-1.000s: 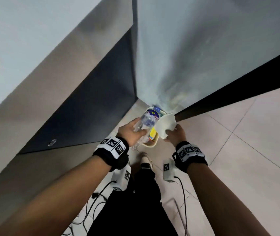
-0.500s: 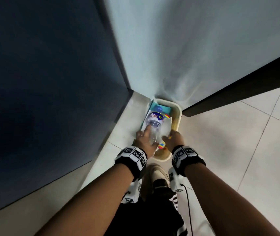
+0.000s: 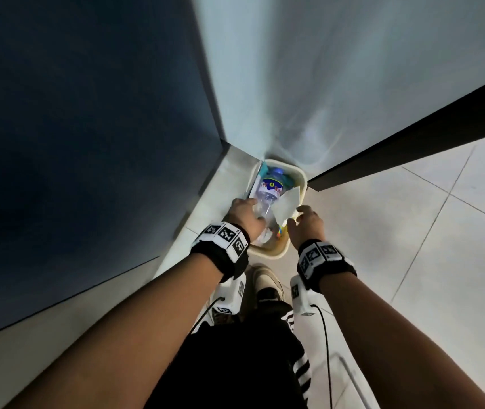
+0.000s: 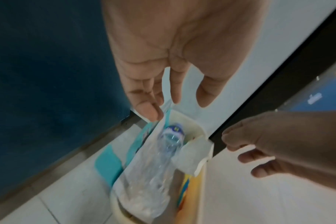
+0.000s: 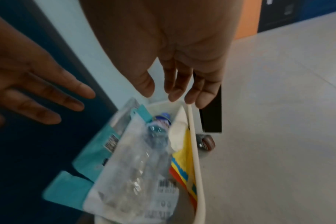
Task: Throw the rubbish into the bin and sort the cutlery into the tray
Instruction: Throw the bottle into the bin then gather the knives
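Note:
A cream bin (image 3: pixel 276 255) stands on the floor in the corner below me. A clear plastic bottle (image 3: pixel 269 191) with a blue cap lies in it, cap pointing away, blurred in the left wrist view (image 4: pixel 163 159). A white napkin (image 3: pixel 287 205) rests against the bin's right rim (image 5: pixel 196 151). My left hand (image 3: pixel 245 216) hovers over the bottle's base, fingers (image 4: pixel 173 94) spread and holding nothing. My right hand (image 3: pixel 306 221) hangs just right of the napkin (image 5: pixel 178 131), fingers (image 5: pixel 175 87) straight and empty. No cutlery or tray is in view.
The bin also holds a teal-and-clear packet (image 5: pixel 98 148) and a yellow wrapper (image 5: pixel 186 159). A dark blue panel (image 3: pixel 88 143) stands to the left and a pale wall (image 3: pixel 353 84) behind. A caster wheel (image 5: pixel 207 142) sits right of the bin. Tiled floor (image 3: pixel 412 246) spreads to the right.
Both hands came down to the bin. The left hand let go of the bottle and the right hand let go of the napkin; both now lie in the bin.

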### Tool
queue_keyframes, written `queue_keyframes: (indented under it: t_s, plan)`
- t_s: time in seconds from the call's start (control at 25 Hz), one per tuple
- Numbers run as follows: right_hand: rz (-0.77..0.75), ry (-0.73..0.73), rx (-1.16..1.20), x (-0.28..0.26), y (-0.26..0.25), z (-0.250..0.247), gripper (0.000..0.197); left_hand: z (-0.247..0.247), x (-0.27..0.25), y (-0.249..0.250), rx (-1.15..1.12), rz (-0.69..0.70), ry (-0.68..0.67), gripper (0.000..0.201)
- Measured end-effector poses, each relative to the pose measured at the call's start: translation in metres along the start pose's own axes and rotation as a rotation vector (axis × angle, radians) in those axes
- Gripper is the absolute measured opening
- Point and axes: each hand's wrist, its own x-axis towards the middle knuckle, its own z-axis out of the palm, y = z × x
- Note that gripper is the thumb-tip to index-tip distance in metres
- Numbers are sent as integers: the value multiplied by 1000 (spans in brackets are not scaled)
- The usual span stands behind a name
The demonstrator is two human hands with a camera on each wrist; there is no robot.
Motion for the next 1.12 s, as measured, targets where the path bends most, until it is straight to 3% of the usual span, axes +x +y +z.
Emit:
queue_keyframes:
  t_s: [0.4, 0.68, 0.92, 1.04, 1.12]
  plan:
    - [-469, -26, -289, -172, -147, -175, 38, -162, -229, 94, -487, 90, 138, 34]
    - [-845, -191, -460, -317, -255, -270, 41, -277, -428, 105, -654, 194, 457, 21]
    - [-1057, -173, -498, -384, -323, -280, 38, -318, -501, 59, -692, 154, 686, 29]
    - [-1083, -166, -521, -402, -356, -259, 38, -342, -507, 25, -698, 77, 776, 20]
    - [-1092, -163, -537, -416, -376, -238, 37, -360, -505, 0, -691, 14, 841, 25]
